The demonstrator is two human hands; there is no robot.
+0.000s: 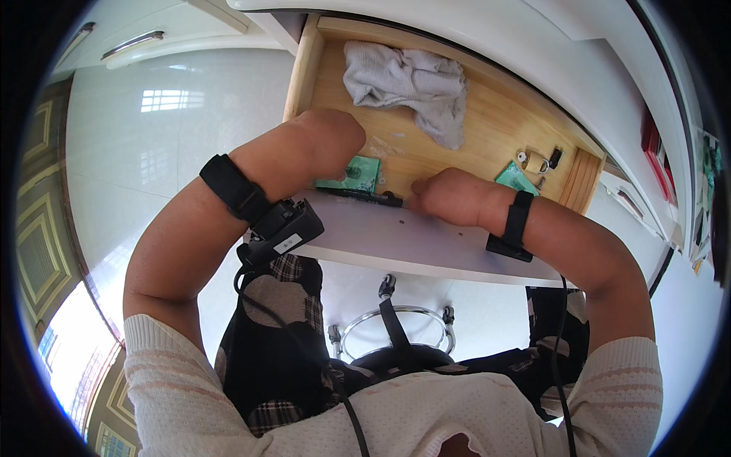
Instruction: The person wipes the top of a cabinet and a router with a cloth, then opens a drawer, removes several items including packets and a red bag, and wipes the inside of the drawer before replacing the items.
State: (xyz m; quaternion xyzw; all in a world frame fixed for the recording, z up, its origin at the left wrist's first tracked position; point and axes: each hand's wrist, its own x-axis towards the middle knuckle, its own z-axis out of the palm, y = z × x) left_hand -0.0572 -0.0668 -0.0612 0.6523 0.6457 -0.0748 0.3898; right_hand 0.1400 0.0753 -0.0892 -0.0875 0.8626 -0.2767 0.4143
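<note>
Both hands are inside an open wooden drawer [400, 234]. My left hand [337, 143] is over a green packet [360, 174] near the drawer's front; its fingers are mostly hidden, and whether it grips the packet does not show. Beside the drawer's front panel lies a black pen [371, 197]. My right hand [442, 197] is just right of the pen's end, with its fingers curled and partly hidden. A crumpled light grey cloth [405, 80] lies at the back. At the right are a second green packet [515, 178], a brass padlock [535, 162] and a small black object [555, 158].
The drawer's wooden side wall [302, 74] rises at the left. Below the drawer front stands a stool's chrome ring base [394, 311] with casters. Cables run from both wrist-worn devices. Red items [657, 154] stand on a shelf at the right.
</note>
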